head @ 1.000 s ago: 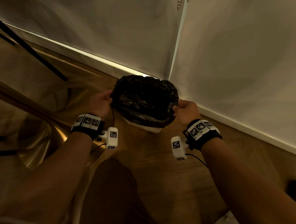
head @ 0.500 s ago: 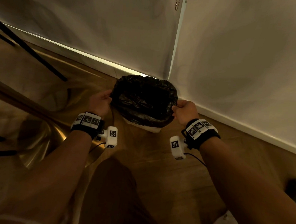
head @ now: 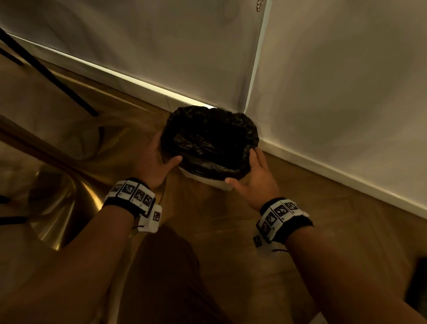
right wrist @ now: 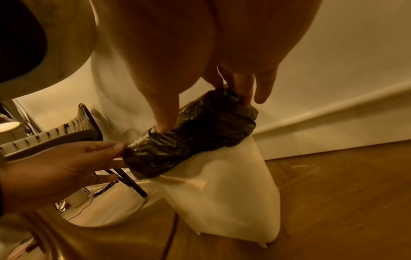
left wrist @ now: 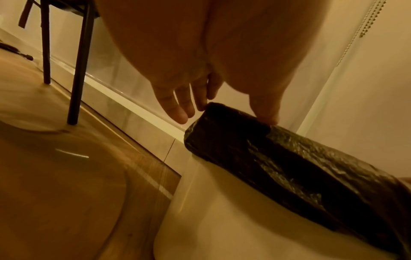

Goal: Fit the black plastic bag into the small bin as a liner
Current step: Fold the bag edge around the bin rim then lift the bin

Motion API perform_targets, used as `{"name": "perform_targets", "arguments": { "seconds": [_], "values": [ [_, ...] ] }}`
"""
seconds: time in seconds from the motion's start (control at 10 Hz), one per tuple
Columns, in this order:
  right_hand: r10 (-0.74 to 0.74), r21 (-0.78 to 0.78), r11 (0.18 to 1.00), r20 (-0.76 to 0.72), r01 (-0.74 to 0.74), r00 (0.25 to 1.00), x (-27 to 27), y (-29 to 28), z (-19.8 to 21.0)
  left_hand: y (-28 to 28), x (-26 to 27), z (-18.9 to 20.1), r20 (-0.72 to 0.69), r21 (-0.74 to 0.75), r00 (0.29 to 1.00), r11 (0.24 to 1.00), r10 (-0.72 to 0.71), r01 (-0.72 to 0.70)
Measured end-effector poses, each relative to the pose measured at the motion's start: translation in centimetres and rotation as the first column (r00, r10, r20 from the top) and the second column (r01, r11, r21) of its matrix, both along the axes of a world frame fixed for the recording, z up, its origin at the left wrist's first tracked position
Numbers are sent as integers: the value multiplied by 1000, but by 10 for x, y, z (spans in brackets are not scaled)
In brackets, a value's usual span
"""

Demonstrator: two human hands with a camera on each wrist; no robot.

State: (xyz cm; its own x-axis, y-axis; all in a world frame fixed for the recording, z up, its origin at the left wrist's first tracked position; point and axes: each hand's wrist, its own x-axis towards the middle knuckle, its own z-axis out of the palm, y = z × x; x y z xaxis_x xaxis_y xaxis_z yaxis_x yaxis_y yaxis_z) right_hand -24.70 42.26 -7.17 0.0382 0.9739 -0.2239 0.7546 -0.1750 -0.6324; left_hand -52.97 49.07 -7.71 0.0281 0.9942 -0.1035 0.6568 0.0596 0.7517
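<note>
The small white bin (head: 207, 181) stands on the wood floor in the corner of the walls. The black plastic bag (head: 210, 141) lines it, its mouth folded down over the rim. My left hand (head: 161, 155) lies against the bag's left side with straight fingers (left wrist: 177, 109), the thumb touching the folded edge (left wrist: 289, 167). My right hand (head: 251, 169) is spread on the bag's right side. In the right wrist view its thumb and fingers (right wrist: 244, 88) touch the bag (right wrist: 193, 133) above the bin wall (right wrist: 233, 184).
White walls and skirting (head: 333, 167) close in behind and to the right of the bin. A black chair leg (head: 44, 71) slants at the left, above a round brass base (head: 60, 201). My knee (head: 168, 285) is in front; a dark object (head: 423, 285) lies at the far right.
Both hands gripped the bag's rim with curled fingers before. Now they have let go and lie with straight fingers against the folded-over rim, a little lower on the bin's front sides.
</note>
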Motion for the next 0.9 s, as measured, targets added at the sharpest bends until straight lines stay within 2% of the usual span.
{"name": "perform_targets", "arguments": {
  "seconds": [0.2, 0.4, 0.8, 0.9],
  "values": [
    [-92, 69, 993, -64, 96, 994, -6, 3, -11, 4, 1, -10, 143, -92, 988, 994, 65, -52],
    [-92, 73, 993, -56, 96, 994, -5, 4, -10, 5, 7, -6, 126, -32, 990, 997, 70, -66],
    [-86, 75, 993, -104, 94, 991, -4, 1, -4, 1, 2, -4, 110, -113, 991, 992, 76, -63],
    [-92, 70, 993, -93, 98, 991, 2, 5, 9, 3, 5, 2, 65, -59, 994, 995, 84, -80]
  ]
}}
